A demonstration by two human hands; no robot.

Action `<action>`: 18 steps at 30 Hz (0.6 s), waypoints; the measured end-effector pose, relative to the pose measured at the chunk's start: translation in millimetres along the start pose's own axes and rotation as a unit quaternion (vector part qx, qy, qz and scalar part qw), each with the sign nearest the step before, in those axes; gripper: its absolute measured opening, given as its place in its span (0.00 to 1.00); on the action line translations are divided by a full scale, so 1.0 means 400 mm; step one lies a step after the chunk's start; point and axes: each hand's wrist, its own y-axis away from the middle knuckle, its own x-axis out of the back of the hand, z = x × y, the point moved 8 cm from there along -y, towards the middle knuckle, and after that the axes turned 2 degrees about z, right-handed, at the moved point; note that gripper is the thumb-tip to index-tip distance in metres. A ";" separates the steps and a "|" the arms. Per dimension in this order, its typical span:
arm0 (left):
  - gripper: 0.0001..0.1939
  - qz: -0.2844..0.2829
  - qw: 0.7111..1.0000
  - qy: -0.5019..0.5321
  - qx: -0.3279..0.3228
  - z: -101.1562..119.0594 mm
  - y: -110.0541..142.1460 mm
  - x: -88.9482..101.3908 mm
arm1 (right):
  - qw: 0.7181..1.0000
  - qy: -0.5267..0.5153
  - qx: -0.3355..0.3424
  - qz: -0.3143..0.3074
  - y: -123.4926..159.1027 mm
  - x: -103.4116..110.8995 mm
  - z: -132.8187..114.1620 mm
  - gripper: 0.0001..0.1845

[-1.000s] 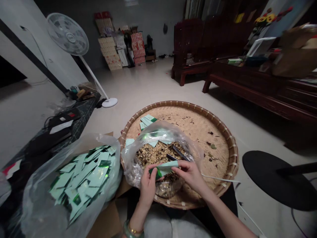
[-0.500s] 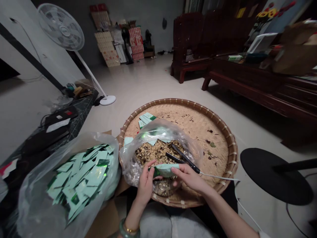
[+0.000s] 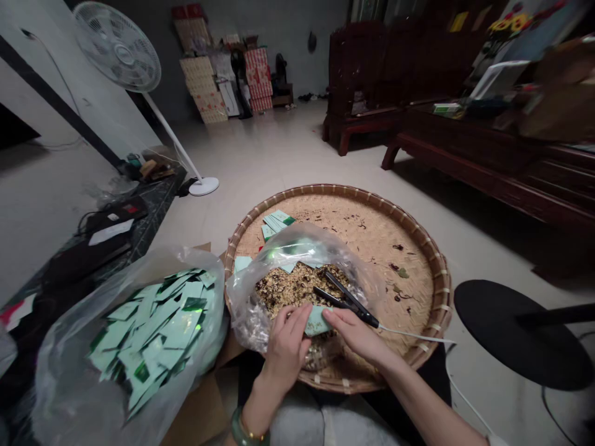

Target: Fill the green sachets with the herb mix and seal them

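Observation:
Between my two hands is a small light-green packet (image 3: 318, 321), held over a clear plastic bag (image 3: 242, 310) of loose dried tea-like bits (image 3: 288, 286). My left hand (image 3: 289, 341) wraps over the packet's left end, fingers closed together. At the other end, my right hand (image 3: 351, 328) pinches it between thumb and fingers. A black corded tool with two long arms (image 3: 351, 300), like a hair straightener, lies across the bag with its arms apart, just beyond my right hand. Several flat green packets (image 3: 277, 222) lie on the round woven tray (image 3: 372, 217) behind the bag.
A large plastic bag (image 3: 65, 365) full of green packets (image 3: 158, 334) stands at the left on cardboard (image 3: 199, 409). The tool's white cord (image 3: 413, 334) runs over the tray's right rim. A black round base (image 3: 520, 334) stands at the right, a white fan (image 3: 123, 52) at back left.
My left hand has turned over and now covers the packet's left end from above. The packet has tilted, its green face now hidden. The right hand keeps its pinch.

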 end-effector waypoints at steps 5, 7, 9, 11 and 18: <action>0.31 0.015 0.999 -0.029 0.004 -0.003 0.000 0.008 | 0.997 0.064 0.009 -0.029 -0.004 -0.016 -0.020 0.30; 0.30 0.015 0.999 -0.042 0.008 -0.004 -0.001 0.008 | 0.993 0.113 0.021 -0.036 0.000 -0.030 -0.036 0.28; 0.30 0.015 0.999 -0.037 0.013 -0.009 -0.001 0.009 | 0.989 0.139 0.029 -0.048 0.005 -0.042 -0.051 0.26; 0.28 0.027 0.999 -0.024 0.013 -0.016 -0.002 0.015 | 0.988 0.135 0.033 -0.066 0.006 -0.045 -0.068 0.25; 0.19 0.154 0.985 -0.006 0.077 -0.079 0.007 0.105 | 0.994 0.101 0.021 0.031 -0.040 0.055 -0.090 0.20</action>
